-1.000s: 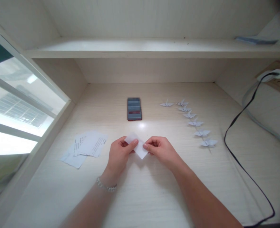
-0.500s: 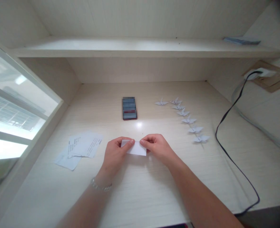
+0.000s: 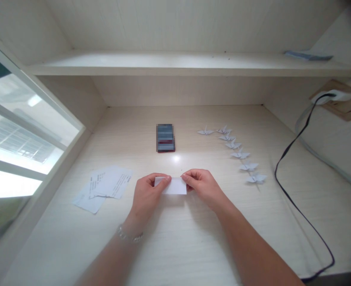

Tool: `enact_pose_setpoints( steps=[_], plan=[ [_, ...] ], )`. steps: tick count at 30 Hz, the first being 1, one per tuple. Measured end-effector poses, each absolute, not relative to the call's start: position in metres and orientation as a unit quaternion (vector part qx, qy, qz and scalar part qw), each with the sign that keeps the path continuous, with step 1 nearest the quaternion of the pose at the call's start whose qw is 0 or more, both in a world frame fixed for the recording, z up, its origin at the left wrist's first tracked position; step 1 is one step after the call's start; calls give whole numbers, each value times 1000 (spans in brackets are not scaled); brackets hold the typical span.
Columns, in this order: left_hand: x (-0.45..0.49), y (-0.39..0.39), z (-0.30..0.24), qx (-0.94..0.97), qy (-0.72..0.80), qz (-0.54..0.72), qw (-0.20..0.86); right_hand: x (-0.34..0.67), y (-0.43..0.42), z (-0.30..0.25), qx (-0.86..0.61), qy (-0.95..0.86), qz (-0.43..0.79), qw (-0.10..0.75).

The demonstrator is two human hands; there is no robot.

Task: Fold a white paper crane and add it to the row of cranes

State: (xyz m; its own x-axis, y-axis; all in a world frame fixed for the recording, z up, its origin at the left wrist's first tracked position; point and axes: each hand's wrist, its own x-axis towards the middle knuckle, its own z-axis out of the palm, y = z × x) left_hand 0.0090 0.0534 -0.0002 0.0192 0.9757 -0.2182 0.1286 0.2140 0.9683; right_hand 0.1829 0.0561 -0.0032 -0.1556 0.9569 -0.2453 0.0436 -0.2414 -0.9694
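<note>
Between my hands, just over the desk, is a small white piece of paper (image 3: pixel 175 187), rectangular and apparently folded. My left hand (image 3: pixel 150 192) pinches its left part, thumb on top and fingers behind. At the upper right corner, the thumb and fingers of my right hand (image 3: pixel 200 183) close on the same paper. To the right, several white folded paper cranes (image 3: pixel 240 154) form a curved row. Several loose paper sheets (image 3: pixel 111 182) with printed lines lie overlapping to the left.
A dark, pixelated rectangular object (image 3: pixel 165 138) lies beyond my hands. A black cable (image 3: pixel 290 145) runs from a wall socket (image 3: pixel 350 106) down the right side of the desk. A shelf (image 3: pixel 175 71) spans the back, bearing a bluish flat item (image 3: pixel 309 55). A window frame (image 3: pixel 63 115) borders the left.
The whole view has shifted slightly, so everything sits a little further right and lower. Both hands keep hold of the paper; my right fingers now sit closer to its corner.
</note>
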Motion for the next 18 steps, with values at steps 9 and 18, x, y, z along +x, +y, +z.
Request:
enact_pose_setpoints(
  steps=[9,18],
  plan=[
    [9,52,4,504,543,370,561,180,50,8,-527,-574,527,338],
    [15,48,11,551,542,343,534,177,49,11,-526,-616,506,297]
  ],
)
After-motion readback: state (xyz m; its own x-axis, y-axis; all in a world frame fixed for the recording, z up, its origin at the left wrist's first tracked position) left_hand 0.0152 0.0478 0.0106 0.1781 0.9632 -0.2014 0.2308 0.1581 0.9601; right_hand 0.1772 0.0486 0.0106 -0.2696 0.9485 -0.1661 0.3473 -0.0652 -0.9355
